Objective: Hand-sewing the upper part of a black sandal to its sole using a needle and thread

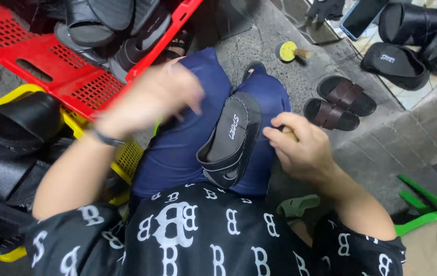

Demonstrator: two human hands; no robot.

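Concrete floor, black sandal (231,140) on lap, right hand (300,148) touching it, left hand (152,99) blurred

A sandal (231,140) lies on the person's lap between both hands, crates of sandals (75,76) to the left, a sandal pair (338,105) on the floor to the right.

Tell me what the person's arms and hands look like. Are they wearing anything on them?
Both hands are bare, no gloves. The left hand is blurry, with a thin dark band round its wrist. The right hand has nothing on it. Short black sleeves with white letter shapes cover the upper arms.
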